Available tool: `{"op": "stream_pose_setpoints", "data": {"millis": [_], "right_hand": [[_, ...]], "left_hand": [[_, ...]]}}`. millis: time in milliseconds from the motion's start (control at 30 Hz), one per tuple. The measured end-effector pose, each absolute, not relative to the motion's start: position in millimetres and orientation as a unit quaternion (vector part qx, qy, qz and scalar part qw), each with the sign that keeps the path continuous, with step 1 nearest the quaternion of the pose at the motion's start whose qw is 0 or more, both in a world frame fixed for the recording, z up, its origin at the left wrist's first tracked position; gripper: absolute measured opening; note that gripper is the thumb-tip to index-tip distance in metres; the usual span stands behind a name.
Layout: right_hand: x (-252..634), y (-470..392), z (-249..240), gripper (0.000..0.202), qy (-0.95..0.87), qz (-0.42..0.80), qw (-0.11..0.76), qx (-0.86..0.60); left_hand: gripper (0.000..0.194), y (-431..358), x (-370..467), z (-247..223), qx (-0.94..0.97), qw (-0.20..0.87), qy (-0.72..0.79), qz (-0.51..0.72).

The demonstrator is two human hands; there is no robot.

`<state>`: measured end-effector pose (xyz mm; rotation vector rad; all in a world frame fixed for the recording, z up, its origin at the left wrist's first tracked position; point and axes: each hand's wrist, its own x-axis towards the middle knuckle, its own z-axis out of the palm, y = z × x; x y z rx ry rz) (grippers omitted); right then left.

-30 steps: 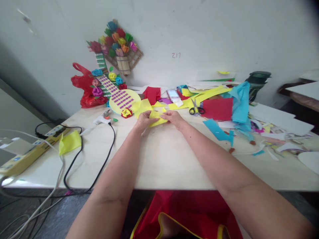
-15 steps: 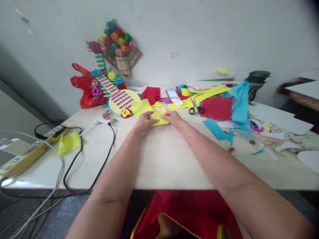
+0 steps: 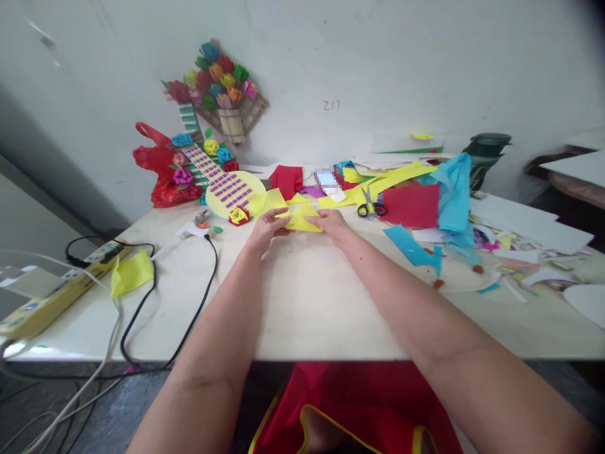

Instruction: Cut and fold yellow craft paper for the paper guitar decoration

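Note:
A small piece of yellow crepe paper [image 3: 305,219] is stretched between my two hands, above the table's middle. My right hand [image 3: 334,226] pinches its right edge between thumb and fingers. At the paper's left edge is my left hand [image 3: 268,229], thumb and fingers closed around it; their exact hold is partly hidden. Just behind my left hand lies a larger yellow sheet [image 3: 269,200]. A red-and-yellow paper flower [image 3: 239,215] sits to the left, in front of a paper guitar [image 3: 217,189] with purple stripes.
Scissors [image 3: 370,205] lie right of my hands, beside a red sheet [image 3: 410,206] and blue crepe paper [image 3: 454,189]. Paper scraps [image 3: 520,255] cover the right side. At left are a glue gun [image 3: 193,228], its black cord [image 3: 210,277] and a power strip [image 3: 61,287].
My left hand has shifted slightly left and its fingers have moved toward the paper's edge, uncovering more of the yellow piece. My right hand stays almost in place, still pinching.

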<state>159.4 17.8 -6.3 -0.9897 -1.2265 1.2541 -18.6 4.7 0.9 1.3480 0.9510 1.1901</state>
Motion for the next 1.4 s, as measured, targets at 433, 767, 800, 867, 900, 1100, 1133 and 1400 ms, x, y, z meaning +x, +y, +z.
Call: {"op": "stream_pose_setpoints", "data": {"millis": [433, 767, 800, 867, 900, 1100, 1133, 1400], "right_hand": [[157.4, 18.2, -10.9, 0.024, -0.484, 0.548, 0.565, -0.383], [154.6, 17.2, -10.5, 0.025, -0.482, 0.555, 0.57, -0.369], [154.4, 17.2, -10.6, 0.025, -0.483, 0.554, 0.568, -0.369], [154.0, 16.9, -10.8, 0.026, -0.484, 0.552, 0.569, -0.371], [153.7, 16.4, -10.7, 0.026, -0.483, 0.55, 0.57, -0.372], [149.9, 13.0, -9.7, 0.029, -0.474, 0.554, 0.574, -0.374], [149.1, 12.9, -9.9, 0.029, -0.473, 0.554, 0.573, -0.375], [144.9, 13.6, -12.5, 0.028, -0.468, 0.541, 0.585, -0.382]], "left_hand": [[0.034, 1.6, -8.5, -4.8, 0.546, 0.544, 0.421, 0.478], [0.031, 6.5, -11.3, -9.0, 0.536, 0.55, 0.411, 0.49], [0.031, 7.2, -11.6, -9.9, 0.536, 0.549, 0.412, 0.492], [0.03, 8.2, -11.9, -11.1, 0.536, 0.547, 0.411, 0.495], [0.03, 8.3, -11.8, -11.2, 0.535, 0.548, 0.409, 0.496], [0.036, 2.1, -8.6, -4.5, 0.521, 0.579, 0.397, 0.485], [0.037, 1.0, -7.8, -3.4, 0.521, 0.582, 0.399, 0.48], [0.039, 1.0, -4.3, -5.6, 0.55, 0.537, 0.402, 0.497]]}}
